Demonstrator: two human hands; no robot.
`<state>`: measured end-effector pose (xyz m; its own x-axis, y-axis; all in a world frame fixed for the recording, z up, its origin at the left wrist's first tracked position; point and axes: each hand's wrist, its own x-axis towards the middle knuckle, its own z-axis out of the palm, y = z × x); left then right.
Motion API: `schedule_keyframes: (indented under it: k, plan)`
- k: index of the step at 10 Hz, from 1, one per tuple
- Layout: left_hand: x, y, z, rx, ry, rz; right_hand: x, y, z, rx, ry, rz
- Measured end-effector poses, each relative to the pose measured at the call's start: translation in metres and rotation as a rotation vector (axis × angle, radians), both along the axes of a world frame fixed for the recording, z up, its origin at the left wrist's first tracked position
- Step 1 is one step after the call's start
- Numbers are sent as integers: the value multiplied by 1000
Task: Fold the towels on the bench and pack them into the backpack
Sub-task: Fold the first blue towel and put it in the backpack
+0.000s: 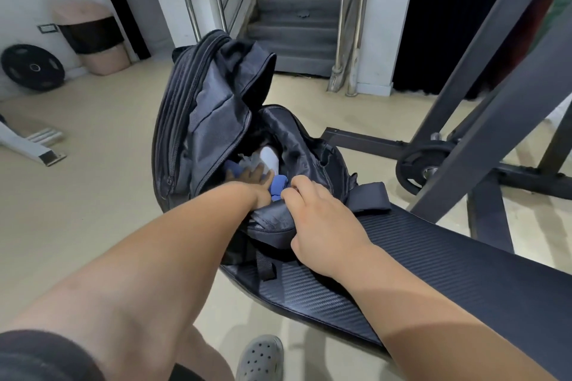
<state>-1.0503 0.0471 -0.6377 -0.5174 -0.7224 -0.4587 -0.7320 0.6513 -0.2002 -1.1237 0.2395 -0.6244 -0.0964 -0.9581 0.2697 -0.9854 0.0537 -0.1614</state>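
Note:
A dark navy backpack (213, 102) stands open at the end of the black bench (433, 257), its main flap tipped to the left. Inside the opening lie a blue towel (278, 184) and a white towel (270, 158). My left hand (250, 178) reaches into the opening with its fingers spread flat on the towels. My right hand (318, 216) grips the near rim of the backpack's opening, fingers curled over the fabric. The bottom of the compartment is hidden in shadow.
A dark metal gym frame (483, 108) with a weight plate (424, 167) stands to the right of the bench. On the left floor are a weight plate (32, 66), a pink bin (93, 37) and a white bar (31, 145). Stairs (297, 18) rise behind.

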Motion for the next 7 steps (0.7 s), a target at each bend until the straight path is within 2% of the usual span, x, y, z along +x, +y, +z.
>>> schedule_keyframes:
  k: [1, 2, 3, 4, 5, 7]
  plan:
    - [7, -1, -6, 61, 25, 59, 3, 0, 2, -12, 26, -2]
    - [3, 4, 3, 35, 49, 51, 1, 2, 1, -11, 56, 0]
    - [3, 12, 19, -260, 116, -83, -1, 3, -1, -17, 85, -5]
    - [9, 10, 31, -337, 122, -117, 3, 2, -1, -18, 92, -26]
    - [10, 6, 36, -375, 366, -28, 7, 0, 1, -18, 102, -52]
    - [19, 25, 35, -59, 213, 76, 8, 1, 1, -10, 100, -68]
